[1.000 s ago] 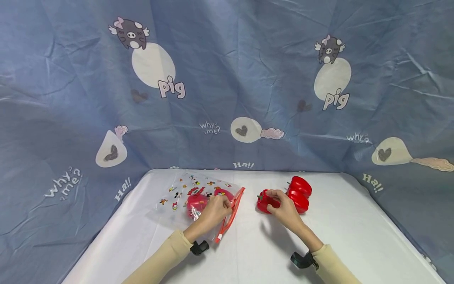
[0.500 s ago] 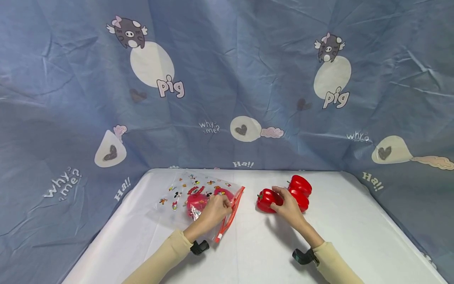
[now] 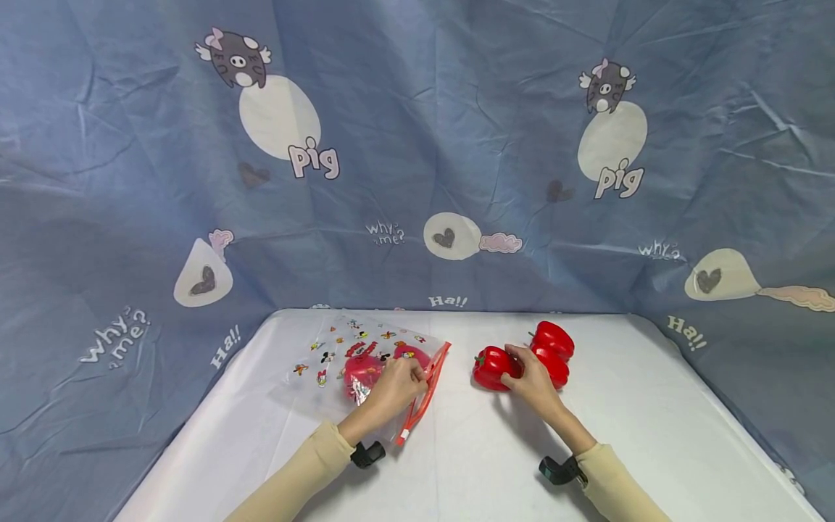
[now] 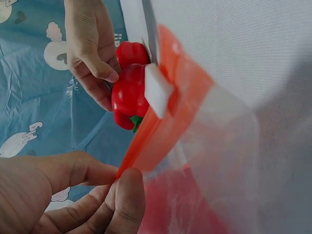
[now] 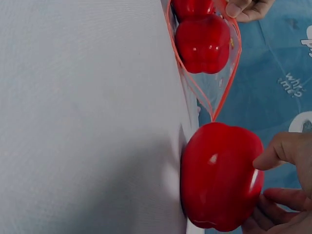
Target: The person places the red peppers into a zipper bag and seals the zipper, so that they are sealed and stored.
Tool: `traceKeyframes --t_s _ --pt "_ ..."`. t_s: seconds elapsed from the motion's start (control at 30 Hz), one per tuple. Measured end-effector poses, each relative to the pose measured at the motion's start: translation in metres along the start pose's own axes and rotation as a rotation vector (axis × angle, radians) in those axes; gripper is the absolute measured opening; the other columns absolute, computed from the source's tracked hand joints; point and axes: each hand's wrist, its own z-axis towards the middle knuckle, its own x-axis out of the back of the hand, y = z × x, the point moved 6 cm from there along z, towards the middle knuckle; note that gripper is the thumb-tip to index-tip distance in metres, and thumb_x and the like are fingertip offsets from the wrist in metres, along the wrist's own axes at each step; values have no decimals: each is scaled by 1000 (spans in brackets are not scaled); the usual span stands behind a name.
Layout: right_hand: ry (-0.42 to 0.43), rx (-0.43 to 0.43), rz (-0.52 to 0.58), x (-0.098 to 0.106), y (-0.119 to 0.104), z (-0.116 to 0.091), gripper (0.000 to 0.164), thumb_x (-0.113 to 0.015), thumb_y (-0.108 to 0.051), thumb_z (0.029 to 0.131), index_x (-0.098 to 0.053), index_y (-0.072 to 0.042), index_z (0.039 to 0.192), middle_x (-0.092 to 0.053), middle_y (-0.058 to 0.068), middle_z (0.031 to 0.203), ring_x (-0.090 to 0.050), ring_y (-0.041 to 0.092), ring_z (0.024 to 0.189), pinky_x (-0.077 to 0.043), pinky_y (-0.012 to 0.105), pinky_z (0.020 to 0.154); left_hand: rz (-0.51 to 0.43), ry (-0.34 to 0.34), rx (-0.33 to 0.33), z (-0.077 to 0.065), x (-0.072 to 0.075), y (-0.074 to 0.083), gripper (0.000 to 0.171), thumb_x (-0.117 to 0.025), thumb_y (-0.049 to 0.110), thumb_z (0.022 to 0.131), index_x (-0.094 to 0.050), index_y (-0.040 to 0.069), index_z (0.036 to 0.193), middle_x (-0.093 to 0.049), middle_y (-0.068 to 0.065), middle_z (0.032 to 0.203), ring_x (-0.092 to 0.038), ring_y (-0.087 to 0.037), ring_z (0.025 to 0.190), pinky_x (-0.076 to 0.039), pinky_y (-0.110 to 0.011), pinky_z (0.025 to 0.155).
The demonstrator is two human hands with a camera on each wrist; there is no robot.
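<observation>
Gripping a pepper (image 3: 493,368), thumb and fingers spread around it: right hand (image 3: 533,383), at the bag's (image 3: 339,341) three o'clock!
Left hand (image 3: 393,386) pinches the red edge (image 3: 430,389); only the right wrist view shows the mouth (image 5: 213,85) gaping.

A creased blue fabric backdrop (image 3: 391,109) printed with winged grey pigs (image 3: 240,59), pale rounded shapes (image 3: 279,119) and white lettering (image 3: 448,301) surrounds a white, round-cornered surface (image 3: 457,471); light glints along the backdrop's folds.

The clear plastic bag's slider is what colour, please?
The slider is white, clearest in the left wrist view.
</observation>
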Motion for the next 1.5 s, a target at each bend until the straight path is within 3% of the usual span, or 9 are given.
traceKeyframes --t_s 0.57,0.93,1.27,1.5 --pt "-1 27 -35 -2 1 -1 58 -76 -6 75 -55 3 129 -58 20 125 -58 36 114 -46 50 97 11 2 -1 -1 -1 0 8 -66 1 76 -64 7 70 -59 1 62 -45 -4 52 -38 -19 46" --pt "20 -33 -75 -5 0 -3 59 -81 -16 75 -58 2 126 -60 18 120 -59 33 110 -48 49 95 -4 -4 4 0 0 -1 9 -67 1 76 -64 6 70 -59 0 63 -46 -4 51 -37 -19 45" --pt "-3 44 -105 -6 -1 -5 57 -77 -8 75 -57 2 127 -61 18 118 -62 32 106 -52 48 90 -3 -6 -1 1 0 0 9 -66 1 76 -64 7 70 -59 0 63 -44 -4 50 -36 -19 45" --pt "-37 30 -136 -7 0 -6 60 -76 -10 75 -55 2 130 -62 18 119 -62 31 106 -52 47 89 -2 -11 2 0 0 0 9 -66 0 76 -64 6 70 -58 0 63 -44 -4 50 -36 -18 44"
